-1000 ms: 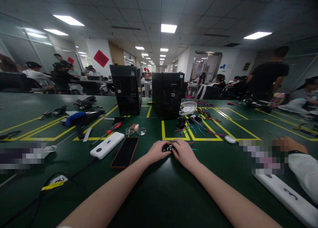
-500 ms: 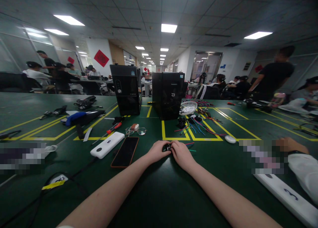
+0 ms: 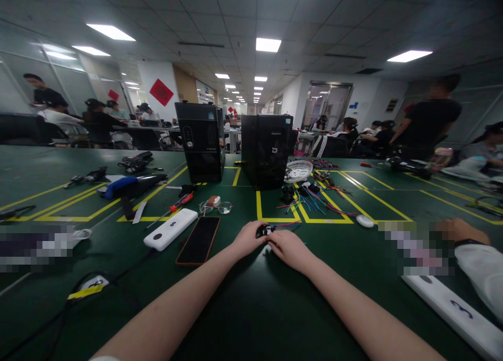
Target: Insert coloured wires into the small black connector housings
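Note:
My left hand [image 3: 248, 238] curls around a small black part with coloured wires [image 3: 268, 229], just above the green table [image 3: 259, 308]. The fingers of my right hand [image 3: 290, 250] are closed at its near right side. A red and a blue wire run from the part out to the right, behind my right hand. Light spots show on the part, but its details are too small to make out, and my fingertips cover some of it. Beyond my hands lies a heap of black parts with blue, red and green wires [image 3: 310, 198].
Two black computer towers [image 3: 202, 143] stand ahead. A phone [image 3: 198, 240], a white power bank [image 3: 171, 230], glasses [image 3: 225, 208] and a screwdriver [image 3: 181, 202] lie left. A white basket [image 3: 297, 171] is beyond the wires. Another person's hand [image 3: 466, 231] rests at the right.
My right fingers have shifted slightly down, showing more of the black part. Its wires now point more level to the right. In the background, a standing person has moved left.

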The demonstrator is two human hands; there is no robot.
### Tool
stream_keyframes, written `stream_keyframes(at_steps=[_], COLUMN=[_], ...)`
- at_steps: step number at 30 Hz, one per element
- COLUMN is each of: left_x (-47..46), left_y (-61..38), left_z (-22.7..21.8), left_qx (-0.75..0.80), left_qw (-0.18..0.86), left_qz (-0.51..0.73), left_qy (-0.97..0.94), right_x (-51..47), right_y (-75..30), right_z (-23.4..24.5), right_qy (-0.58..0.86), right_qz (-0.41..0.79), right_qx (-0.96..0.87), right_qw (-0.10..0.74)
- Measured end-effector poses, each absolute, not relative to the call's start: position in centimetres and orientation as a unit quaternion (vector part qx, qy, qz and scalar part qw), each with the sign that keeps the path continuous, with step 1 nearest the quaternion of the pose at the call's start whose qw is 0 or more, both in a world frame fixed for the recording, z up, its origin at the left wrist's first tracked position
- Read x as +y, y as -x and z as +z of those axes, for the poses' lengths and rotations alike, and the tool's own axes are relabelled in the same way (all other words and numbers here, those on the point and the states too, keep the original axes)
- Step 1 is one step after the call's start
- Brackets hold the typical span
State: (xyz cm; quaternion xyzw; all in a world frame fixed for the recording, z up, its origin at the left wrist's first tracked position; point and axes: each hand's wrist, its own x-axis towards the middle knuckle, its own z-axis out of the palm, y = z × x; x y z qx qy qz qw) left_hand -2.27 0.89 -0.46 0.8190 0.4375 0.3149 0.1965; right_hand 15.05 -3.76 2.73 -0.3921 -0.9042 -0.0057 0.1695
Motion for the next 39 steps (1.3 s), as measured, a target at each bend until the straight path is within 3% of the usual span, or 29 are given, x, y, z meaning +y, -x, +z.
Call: stream_keyframes(at_steps=[4, 12, 39], left_x=[0.9, 0.6, 0.2], left_y=[2.3, 2.3, 2.2], left_z=[-0.5, 0.0, 0.5], left_qx=[0.443, 0.411, 0.413], left_qw=[0.199, 0.19, 0.195], left_qz=[0.322, 0.301, 0.283], left_qy=[-0.813, -0.84, -0.843], right_x=[-3.7, -2.6, -1.4], right_y=[-15.0, -16.1, -16.7], right_z=[2.6, 2.7, 1.9], right_qy=[0.379, 0.464, 0.465], right_qz=[0.004, -0.083, -0.137], right_qx=[-0.91, -0.841, -0.858], right_qw=[0.166, 0.265, 0.172])
